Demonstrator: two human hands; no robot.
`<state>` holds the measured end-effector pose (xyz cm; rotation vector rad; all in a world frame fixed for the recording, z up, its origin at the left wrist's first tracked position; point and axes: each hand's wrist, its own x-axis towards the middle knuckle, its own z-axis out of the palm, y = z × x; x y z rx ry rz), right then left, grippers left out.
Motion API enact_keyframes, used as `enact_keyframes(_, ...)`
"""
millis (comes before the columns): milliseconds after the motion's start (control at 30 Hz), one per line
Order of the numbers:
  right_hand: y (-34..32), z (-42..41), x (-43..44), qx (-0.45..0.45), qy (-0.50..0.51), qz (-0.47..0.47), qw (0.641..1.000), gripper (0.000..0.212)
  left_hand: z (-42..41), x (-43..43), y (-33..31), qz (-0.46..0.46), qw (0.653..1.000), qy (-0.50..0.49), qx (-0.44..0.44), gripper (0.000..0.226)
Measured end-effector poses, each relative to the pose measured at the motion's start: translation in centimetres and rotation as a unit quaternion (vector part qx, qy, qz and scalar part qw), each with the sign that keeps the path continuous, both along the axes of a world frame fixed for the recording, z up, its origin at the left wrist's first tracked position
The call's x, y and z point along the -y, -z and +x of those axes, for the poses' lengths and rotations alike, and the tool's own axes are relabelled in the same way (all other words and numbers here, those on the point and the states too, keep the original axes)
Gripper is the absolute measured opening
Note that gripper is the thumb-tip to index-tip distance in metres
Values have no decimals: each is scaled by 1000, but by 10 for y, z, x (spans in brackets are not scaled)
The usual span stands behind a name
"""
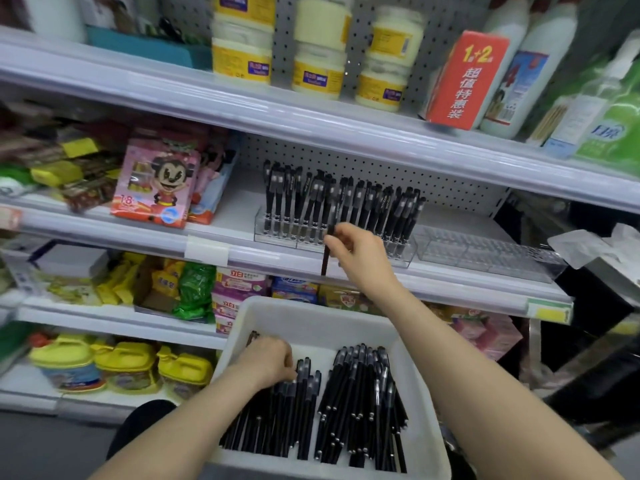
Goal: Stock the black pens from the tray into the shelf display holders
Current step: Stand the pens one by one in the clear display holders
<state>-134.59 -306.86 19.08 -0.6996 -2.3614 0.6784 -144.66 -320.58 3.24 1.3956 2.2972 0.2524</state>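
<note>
Shelf holder and white tray hold black pens.

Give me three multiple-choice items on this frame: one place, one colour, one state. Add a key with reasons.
1. Where is the empty clear acrylic pen holder?
A. Right of the pen-filled clear acrylic holder, on the same white shelf
B. Up among the jars
C. Inside the tray

2. What colour is the rectangular plastic tray holding the loose black pens?
A. Blue
B. Red
C. White

3. What is the right hand doing?
A. Lying flat and empty
B. Pinching a single black pen in its fingers
C. Gripping a bottle

Key:
1 A: it sits beside the filled one on that shelf.
2 C: its rim and floor show white.
3 B: the pen is roughly upright in front of the filled holder.
</note>
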Motion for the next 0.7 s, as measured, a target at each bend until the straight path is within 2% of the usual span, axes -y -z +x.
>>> enact_keyframes(233,-32,-51,4,-80,10,4,997,18,-4,2,7,10,1000,18,-1,31)
enact_keyframes(400,-38,-83,13,-105,16,-5,994,19,-1,-1,11,-5,999,25,-46,43)
enact_keyframes(533,-35,-101,16,-91,14,2,996,24,-1,-4,13,-19,998,23,-51,41)
enact_keyframes(700,-28,-114,14,-6,14,54,998,28,-3,-7,16,-25,999,14,-35,39)
